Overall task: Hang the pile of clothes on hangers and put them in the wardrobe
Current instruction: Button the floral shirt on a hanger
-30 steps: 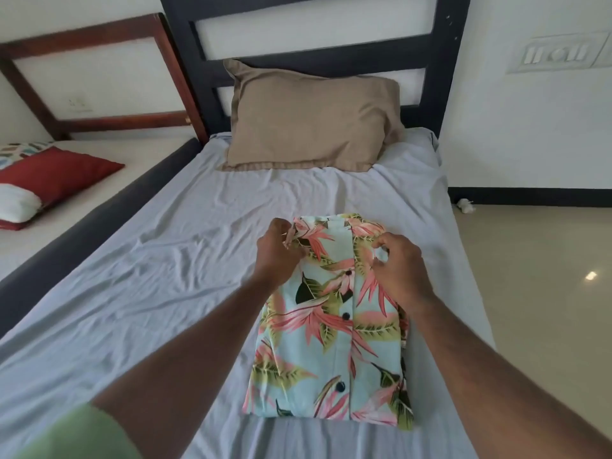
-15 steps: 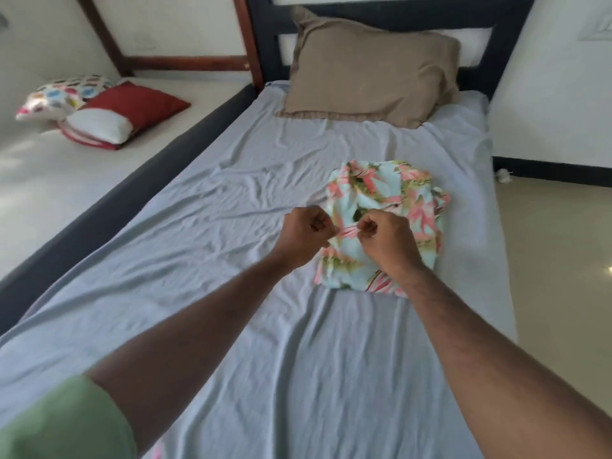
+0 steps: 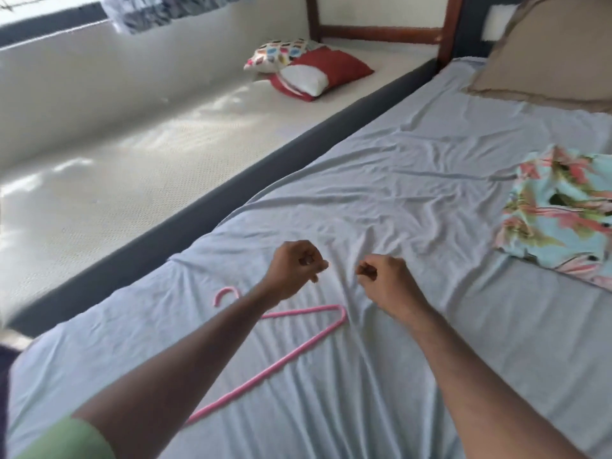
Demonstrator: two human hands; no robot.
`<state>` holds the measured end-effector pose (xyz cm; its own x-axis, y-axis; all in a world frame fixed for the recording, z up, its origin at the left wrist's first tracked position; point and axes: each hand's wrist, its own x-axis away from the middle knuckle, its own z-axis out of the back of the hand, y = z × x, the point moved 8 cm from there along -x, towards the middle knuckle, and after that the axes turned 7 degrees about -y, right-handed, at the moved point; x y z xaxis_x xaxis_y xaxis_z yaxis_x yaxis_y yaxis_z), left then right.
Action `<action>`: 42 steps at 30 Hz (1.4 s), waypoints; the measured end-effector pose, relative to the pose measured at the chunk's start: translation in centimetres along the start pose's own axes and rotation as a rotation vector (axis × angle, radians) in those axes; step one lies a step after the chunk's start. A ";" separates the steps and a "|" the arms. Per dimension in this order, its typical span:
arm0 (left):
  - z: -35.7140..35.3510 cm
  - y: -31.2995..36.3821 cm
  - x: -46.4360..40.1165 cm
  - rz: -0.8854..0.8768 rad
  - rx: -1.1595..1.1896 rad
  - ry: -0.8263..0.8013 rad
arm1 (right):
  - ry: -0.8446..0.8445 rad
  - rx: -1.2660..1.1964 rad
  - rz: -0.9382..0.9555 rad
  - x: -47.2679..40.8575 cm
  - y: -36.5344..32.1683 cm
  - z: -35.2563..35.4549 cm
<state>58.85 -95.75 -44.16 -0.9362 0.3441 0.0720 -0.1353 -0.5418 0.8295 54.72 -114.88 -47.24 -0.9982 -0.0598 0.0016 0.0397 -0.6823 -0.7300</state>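
Compared with half a second ago, the view has been swung leftwards: the floral shirt [image 3: 559, 213], then just beyond the knuckles and pinched by both hands, is now seen well apart from them at the right edge of the bed [image 3: 397, 180], released and lying crumpled. A pink hanger [image 3: 298, 346], not shown before, has come into view on the sheet toward the near left part of the bed.

The left hand [image 3: 293, 271] is held above the sheet with its fingers curled into a loose fist; nothing is gripped in it. The right hand [image 3: 385, 281] is curled likewise, just beside the left, and nothing is held in it either. The hanger is partly covered by the left forearm, its hook showing beyond the wrist and its long bar running toward the near left corner.

The shirt is pale blue with pink and green leaf prints, bunched rather than flat, and cut off by the right border of the view. A tan pillow [image 3: 546, 58] is set at the head of the bed. On the neighbouring mattress [image 3: 132, 144] to the left, a red cushion [image 3: 334, 67] and a patterned cushion [image 3: 281, 54] are stacked.
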 end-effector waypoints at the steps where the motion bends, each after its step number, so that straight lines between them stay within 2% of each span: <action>1: 1.6 -1.1 1.0 0.022 -0.001 0.027 | -0.036 0.006 0.018 0.2 -1.2 -1.7; 4: 4.9 -4.3 3.5 0.087 -0.006 0.104 | -0.159 0.047 0.046 1.0 -4.2 -6.3; 7: 6.5 -6.3 5.4 0.115 -0.001 0.119 | -0.268 0.269 0.092 1.4 -6.1 -9.4; 10: 6.8 -7.4 6.1 0.115 -0.016 0.114 | -0.269 0.463 0.134 1.8 -6.6 -10.8; 12: 7.0 -7.6 6.2 0.082 -0.043 0.123 | -0.254 0.491 0.150 1.9 -6.6 -10.7; 14: 7.5 -7.7 5.8 0.039 -0.112 0.166 | -0.223 0.449 0.153 1.8 -6.2 -9.5; 16: 8.0 -7.8 5.0 0.058 -0.205 0.173 | -0.123 0.393 0.160 1.6 -5.5 -6.4; 19: 6.3 -7.3 2.9 0.120 -0.147 0.006 | -0.039 0.336 0.165 1.1 -3.5 -0.8; 20: 5.5 -6.4 1.8 0.119 -0.159 0.002 | -0.023 0.334 0.173 1.0 -2.7 1.3; 23: 4.8 -2.2 -1.3 0.058 -0.288 0.113 | 0.054 0.306 0.189 1.2 -0.9 6.9; 24: 4.1 -1.1 -2.3 0.056 -0.241 0.082 | 0.082 0.296 0.184 1.2 -0.4 8.5; 27: -0.9 2.1 -5.3 0.095 0.164 -0.219 | 0.171 0.302 0.148 2.0 1.3 14.0; 29: -3.4 4.4 -6.5 0.068 0.316 -0.310 | 0.222 0.297 0.112 2.3 2.8 16.7; 32: -7.2 9.6 -8.6 -0.034 0.444 -0.409 | 0.292 0.272 0.058 2.8 5.2 20.8; 35: -10.6 13.6 -10.0 -0.068 0.464 -0.512 | 0.334 0.242 0.018 3.0 6.8 23.4; 38: -13.1 15.0 -12.0 -0.039 0.476 -0.495 | 0.348 0.256 -0.020 3.0 8.9 24.9; 42: -14.6 14.6 -14.3 0.005 0.575 -0.368 | 0.400 0.239 -0.076 4.1 12.8 26.9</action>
<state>65.56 -119.76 -41.15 -0.7510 0.6364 0.1759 0.1578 -0.0858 0.9837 52.36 -143.49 -38.16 -0.9357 0.2502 -0.2486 -0.0719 -0.8253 -0.5601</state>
